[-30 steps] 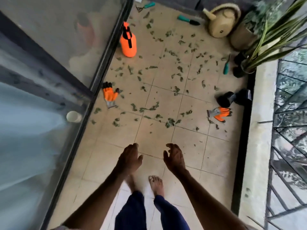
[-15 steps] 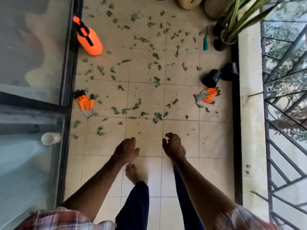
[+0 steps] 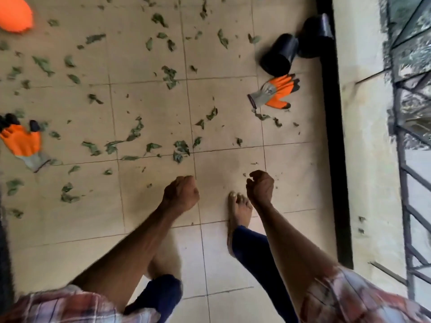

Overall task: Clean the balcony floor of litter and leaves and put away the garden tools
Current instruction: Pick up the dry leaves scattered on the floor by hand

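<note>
Head view: both hands hang low over the tiled floor (image 3: pixel 151 229), nothing in either. Left hand (image 3: pixel 180 194) is clenched in a fist. Right hand (image 3: pixel 260 188) has its fingers curled in, with a bare foot (image 3: pixel 240 210) just beside it.

Leaves (image 3: pixel 179 148): small, green, torn bits, scattered ahead of both hands and off to the left of the left hand. Motion blur, so shapes are soft.

Right glove (image 3: pixel 274 92): orange palm, grey cuff, dark tips, lying well ahead of the right hand. Long axis runs sideways, cuff toward the left hand's side.

Left glove (image 3: pixel 22 142): far left of the left hand, clipped by the frame edge. Fingers point away from the person.

Two black pots (image 3: pixel 278 58) lie on their sides beyond the right glove. An orange sprayer (image 3: pixel 14 15) is far ahead-left, mostly cut off.
</note>
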